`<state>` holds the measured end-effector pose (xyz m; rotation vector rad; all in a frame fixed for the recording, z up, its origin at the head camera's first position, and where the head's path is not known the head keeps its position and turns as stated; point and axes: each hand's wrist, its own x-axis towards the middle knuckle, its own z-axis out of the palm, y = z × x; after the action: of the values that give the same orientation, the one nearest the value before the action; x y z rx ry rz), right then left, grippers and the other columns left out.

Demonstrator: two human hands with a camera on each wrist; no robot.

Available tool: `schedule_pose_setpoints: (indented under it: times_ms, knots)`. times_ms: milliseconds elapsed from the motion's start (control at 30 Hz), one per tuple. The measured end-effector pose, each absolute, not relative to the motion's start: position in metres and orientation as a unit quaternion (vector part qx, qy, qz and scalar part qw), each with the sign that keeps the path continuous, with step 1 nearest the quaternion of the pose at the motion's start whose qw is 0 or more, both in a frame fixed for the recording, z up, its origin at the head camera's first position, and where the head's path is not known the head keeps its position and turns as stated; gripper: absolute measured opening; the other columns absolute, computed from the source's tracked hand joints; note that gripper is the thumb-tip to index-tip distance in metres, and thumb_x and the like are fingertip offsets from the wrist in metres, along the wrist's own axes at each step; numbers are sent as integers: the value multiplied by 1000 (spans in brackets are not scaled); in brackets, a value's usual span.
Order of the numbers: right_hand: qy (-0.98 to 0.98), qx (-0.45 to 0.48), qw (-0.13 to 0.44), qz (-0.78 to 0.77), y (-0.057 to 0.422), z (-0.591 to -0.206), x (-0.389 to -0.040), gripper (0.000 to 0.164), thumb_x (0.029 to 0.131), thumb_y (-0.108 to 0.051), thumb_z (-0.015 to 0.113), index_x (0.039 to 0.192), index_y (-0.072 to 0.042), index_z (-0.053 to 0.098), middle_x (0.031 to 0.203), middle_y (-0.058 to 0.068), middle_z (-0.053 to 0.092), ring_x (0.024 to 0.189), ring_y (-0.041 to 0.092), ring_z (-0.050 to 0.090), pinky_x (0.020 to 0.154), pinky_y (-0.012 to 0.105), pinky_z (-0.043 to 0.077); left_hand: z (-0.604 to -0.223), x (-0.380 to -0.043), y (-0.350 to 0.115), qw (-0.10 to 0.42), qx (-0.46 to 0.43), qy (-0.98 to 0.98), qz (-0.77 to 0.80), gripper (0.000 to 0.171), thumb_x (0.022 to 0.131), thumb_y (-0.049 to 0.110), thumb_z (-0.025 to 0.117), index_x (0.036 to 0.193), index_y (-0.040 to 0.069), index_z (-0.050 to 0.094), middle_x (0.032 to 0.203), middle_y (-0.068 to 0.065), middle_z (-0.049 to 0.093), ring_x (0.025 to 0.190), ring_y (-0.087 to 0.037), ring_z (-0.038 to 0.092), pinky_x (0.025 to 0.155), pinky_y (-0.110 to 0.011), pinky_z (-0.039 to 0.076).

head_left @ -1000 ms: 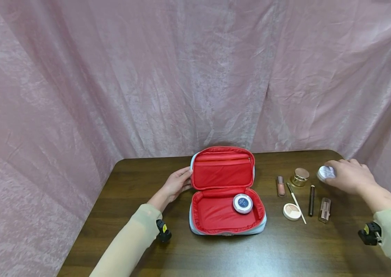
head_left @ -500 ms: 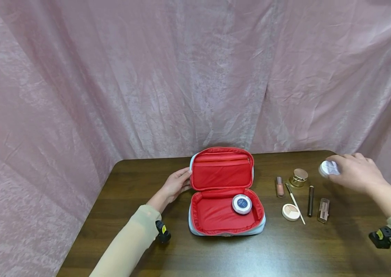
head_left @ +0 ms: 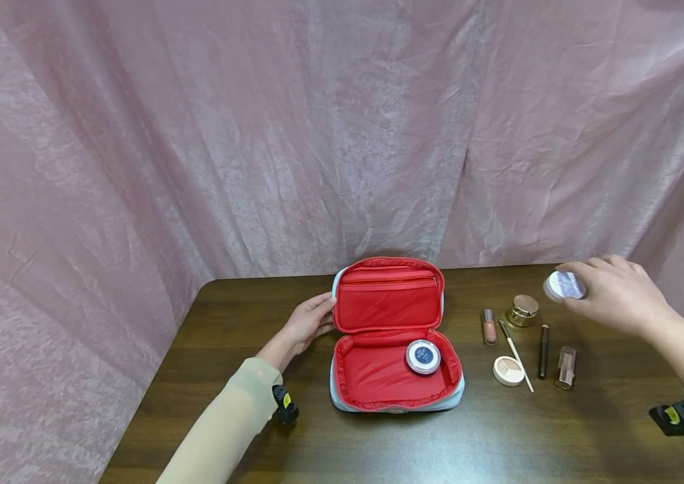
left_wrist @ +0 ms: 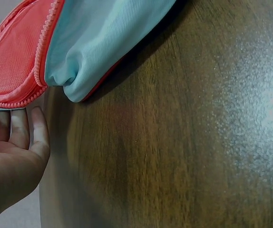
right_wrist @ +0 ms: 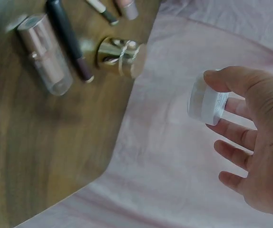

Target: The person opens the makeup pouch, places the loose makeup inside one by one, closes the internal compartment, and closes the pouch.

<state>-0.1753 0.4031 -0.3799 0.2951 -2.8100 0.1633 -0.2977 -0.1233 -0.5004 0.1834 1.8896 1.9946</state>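
A light blue cosmetic bag (head_left: 372, 383) with a red lining lies unzipped, its lid (head_left: 390, 306) raised against the curtain side. My left hand (head_left: 308, 323) holds the lid's left edge, thumb in front and fingers behind, as the left wrist view also shows. Inside the bag, at the right, sits a round compact (head_left: 423, 356) with a blue label. My right hand (head_left: 620, 292) pinches a small round white container (right_wrist: 208, 102) with a pale top between thumb and fingers. It is lifted over the far right of the table, with the ring and little fingers loose.
Between the bag and my right hand lie a lip gloss tube (head_left: 489, 327), a gold-lidded jar (head_left: 523, 310), a thin brush (head_left: 517, 356), a dark pencil (head_left: 544, 351), a three-shade round palette (head_left: 508, 370) and a clear-capped tube (head_left: 566, 368). A pink curtain (head_left: 342, 134) hangs behind the table.
My right hand has lifted the round white container off the table, first shifting slightly right, then up and left. My left hand stays at the lid.
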Motion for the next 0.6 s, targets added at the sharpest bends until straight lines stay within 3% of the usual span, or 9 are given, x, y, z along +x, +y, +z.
schedule_pose_setpoints:
  times_ms: [600]
  knots:
    - [-960,195,193,62,330,-366,-181,54,70,-27,90,119,-11,72,110,15,70,107,40,58,85,62,41,-502,-299,-123,184,61,673,713,44,108,27,55,146,6,55,111,-5,73,99,-16,69,93,-40,55]
